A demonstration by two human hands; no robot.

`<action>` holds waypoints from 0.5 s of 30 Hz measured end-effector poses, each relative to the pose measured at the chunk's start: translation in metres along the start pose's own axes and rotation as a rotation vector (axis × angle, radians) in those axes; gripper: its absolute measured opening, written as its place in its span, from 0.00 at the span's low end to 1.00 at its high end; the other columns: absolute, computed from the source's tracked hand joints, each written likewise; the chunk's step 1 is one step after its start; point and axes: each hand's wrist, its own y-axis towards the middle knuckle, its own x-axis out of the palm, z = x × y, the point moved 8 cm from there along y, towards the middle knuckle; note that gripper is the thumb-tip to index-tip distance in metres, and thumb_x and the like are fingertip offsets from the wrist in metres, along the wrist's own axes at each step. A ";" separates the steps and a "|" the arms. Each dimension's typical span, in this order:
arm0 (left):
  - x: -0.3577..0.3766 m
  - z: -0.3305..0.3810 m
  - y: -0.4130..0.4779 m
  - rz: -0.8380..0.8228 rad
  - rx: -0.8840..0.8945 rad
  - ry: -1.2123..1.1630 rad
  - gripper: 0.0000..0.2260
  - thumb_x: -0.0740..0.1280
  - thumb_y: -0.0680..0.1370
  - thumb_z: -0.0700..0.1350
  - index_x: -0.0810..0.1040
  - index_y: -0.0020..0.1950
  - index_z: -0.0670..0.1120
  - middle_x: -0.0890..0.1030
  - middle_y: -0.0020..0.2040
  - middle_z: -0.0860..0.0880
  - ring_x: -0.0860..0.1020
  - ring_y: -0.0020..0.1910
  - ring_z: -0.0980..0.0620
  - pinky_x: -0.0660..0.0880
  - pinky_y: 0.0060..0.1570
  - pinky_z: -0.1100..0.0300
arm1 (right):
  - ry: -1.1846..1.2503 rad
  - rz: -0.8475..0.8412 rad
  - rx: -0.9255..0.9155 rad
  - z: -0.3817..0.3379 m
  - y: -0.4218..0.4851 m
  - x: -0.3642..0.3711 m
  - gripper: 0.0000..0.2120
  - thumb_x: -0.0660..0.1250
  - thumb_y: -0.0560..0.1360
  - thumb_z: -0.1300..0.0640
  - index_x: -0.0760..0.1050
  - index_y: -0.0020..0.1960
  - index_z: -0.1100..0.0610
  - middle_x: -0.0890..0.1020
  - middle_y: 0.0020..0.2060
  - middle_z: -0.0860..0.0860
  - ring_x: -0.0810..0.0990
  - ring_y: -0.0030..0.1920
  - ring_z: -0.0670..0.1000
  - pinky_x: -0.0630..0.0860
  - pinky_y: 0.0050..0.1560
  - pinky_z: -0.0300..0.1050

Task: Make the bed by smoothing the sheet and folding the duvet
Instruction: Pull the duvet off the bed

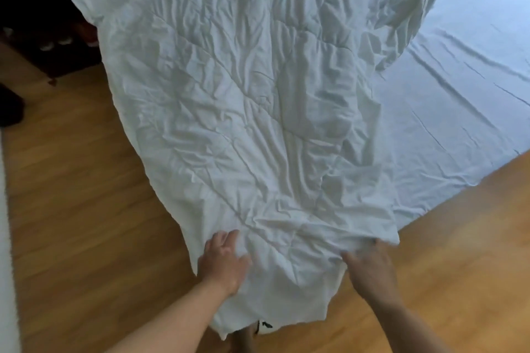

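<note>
Head view looks down on a crumpled white duvet drawn off the bed's corner toward the person, its near end hanging over the wooden floor. Left hand clasps the duvet's near left edge, its grip closed with fingers curled over the cloth. Right hand has its grip closed on a bunch of fabric at the near right edge. Beside the duvet, to the right, the pale sheet lies bare on the bed with long creases.
</note>
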 end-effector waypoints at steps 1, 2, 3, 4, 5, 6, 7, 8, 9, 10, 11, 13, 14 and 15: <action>0.005 -0.020 -0.004 0.019 -0.093 -0.092 0.29 0.62 0.78 0.58 0.59 0.77 0.56 0.59 0.75 0.50 0.62 0.73 0.46 0.64 0.72 0.52 | -0.211 0.053 -0.218 -0.018 -0.001 -0.005 0.26 0.77 0.69 0.52 0.76 0.65 0.53 0.78 0.60 0.61 0.74 0.65 0.66 0.78 0.61 0.61; 0.011 -0.036 -0.009 0.036 -0.167 -0.179 0.31 0.64 0.77 0.60 0.58 0.78 0.56 0.60 0.74 0.47 0.64 0.71 0.44 0.66 0.71 0.52 | -0.288 0.075 -0.330 -0.031 -0.006 -0.008 0.36 0.77 0.70 0.50 0.68 0.74 0.52 0.71 0.70 0.60 0.67 0.73 0.62 0.73 0.68 0.58; 0.019 -0.047 -0.013 0.047 -0.226 -0.271 0.34 0.66 0.76 0.61 0.56 0.78 0.57 0.61 0.73 0.45 0.68 0.68 0.44 0.69 0.69 0.52 | -0.302 0.051 -0.397 -0.038 -0.008 -0.008 0.43 0.76 0.71 0.47 0.57 0.79 0.51 0.61 0.76 0.55 0.60 0.77 0.57 0.66 0.73 0.54; 0.027 -0.056 -0.014 0.051 -0.269 -0.368 0.37 0.68 0.74 0.63 0.54 0.78 0.58 0.63 0.72 0.43 0.71 0.65 0.44 0.71 0.67 0.53 | -0.366 -0.007 -0.464 -0.050 -0.011 -0.004 0.47 0.74 0.72 0.44 0.49 0.81 0.49 0.53 0.79 0.52 0.55 0.79 0.54 0.61 0.76 0.52; 0.036 -0.061 -0.015 0.056 -0.300 -0.473 0.41 0.70 0.72 0.64 0.52 0.78 0.59 0.65 0.71 0.43 0.73 0.63 0.43 0.72 0.65 0.52 | -0.520 -0.053 -0.550 -0.057 -0.008 0.008 0.48 0.72 0.73 0.40 0.45 0.81 0.46 0.49 0.80 0.49 0.51 0.80 0.53 0.58 0.77 0.52; 0.043 -0.062 -0.017 0.063 -0.329 -0.567 0.44 0.71 0.71 0.65 0.49 0.79 0.60 0.65 0.72 0.42 0.73 0.64 0.43 0.72 0.65 0.52 | -0.662 -0.096 -0.638 -0.063 -0.005 0.020 0.49 0.70 0.73 0.38 0.42 0.81 0.44 0.46 0.81 0.48 0.47 0.81 0.53 0.55 0.79 0.54; 0.050 -0.062 -0.015 0.079 -0.342 -0.643 0.47 0.72 0.70 0.66 0.46 0.80 0.60 0.65 0.73 0.42 0.72 0.66 0.42 0.72 0.65 0.52 | -0.769 -0.125 -0.701 -0.066 0.003 0.030 0.49 0.69 0.73 0.36 0.39 0.80 0.43 0.43 0.81 0.48 0.44 0.81 0.53 0.51 0.79 0.57; 0.058 -0.059 -0.014 0.093 -0.345 -0.688 0.50 0.72 0.68 0.67 0.45 0.80 0.61 0.64 0.74 0.44 0.71 0.68 0.42 0.72 0.65 0.52 | -0.828 -0.155 -0.731 -0.070 0.012 0.037 0.50 0.68 0.73 0.35 0.37 0.80 0.43 0.42 0.81 0.47 0.41 0.81 0.53 0.48 0.79 0.59; 0.064 -0.054 -0.011 0.116 -0.336 -0.713 0.52 0.73 0.66 0.68 0.43 0.80 0.61 0.64 0.75 0.45 0.70 0.70 0.42 0.72 0.65 0.51 | -0.874 -0.188 -0.738 -0.071 0.025 0.044 0.51 0.67 0.73 0.34 0.37 0.80 0.44 0.41 0.81 0.47 0.40 0.81 0.53 0.45 0.79 0.62; 0.067 -0.048 -0.006 0.145 -0.332 -0.739 0.55 0.74 0.64 0.69 0.43 0.80 0.61 0.64 0.76 0.47 0.70 0.71 0.43 0.72 0.66 0.51 | -0.908 -0.198 -0.749 -0.071 0.040 0.052 0.51 0.67 0.72 0.33 0.37 0.81 0.45 0.43 0.81 0.47 0.41 0.81 0.53 0.43 0.79 0.63; 0.072 -0.043 -0.001 0.182 -0.329 -0.753 0.57 0.74 0.62 0.70 0.43 0.80 0.60 0.64 0.77 0.48 0.69 0.72 0.43 0.71 0.68 0.49 | -0.937 -0.205 -0.755 -0.069 0.054 0.058 0.51 0.66 0.71 0.31 0.40 0.81 0.46 0.47 0.81 0.47 0.44 0.81 0.53 0.45 0.78 0.63; 0.079 -0.031 0.012 0.273 -0.313 -0.748 0.58 0.74 0.61 0.70 0.43 0.80 0.58 0.63 0.77 0.49 0.68 0.73 0.44 0.69 0.69 0.50 | -0.954 -0.182 -0.808 -0.067 0.077 0.071 0.46 0.62 0.70 0.28 0.50 0.80 0.45 0.61 0.76 0.45 0.59 0.77 0.51 0.55 0.75 0.57; 0.079 -0.025 0.015 0.327 -0.311 -0.745 0.57 0.74 0.62 0.69 0.43 0.80 0.57 0.64 0.77 0.49 0.68 0.72 0.44 0.68 0.68 0.52 | -0.962 -0.169 -0.846 -0.065 0.083 0.078 0.41 0.61 0.71 0.27 0.56 0.78 0.44 0.68 0.71 0.44 0.66 0.73 0.49 0.61 0.71 0.51; 0.083 -0.019 0.020 0.371 -0.311 -0.726 0.56 0.74 0.64 0.68 0.43 0.80 0.57 0.65 0.76 0.48 0.69 0.71 0.44 0.68 0.67 0.53 | -0.960 -0.151 -0.888 -0.064 0.089 0.084 0.36 0.59 0.72 0.28 0.60 0.75 0.43 0.73 0.66 0.43 0.71 0.69 0.48 0.65 0.66 0.47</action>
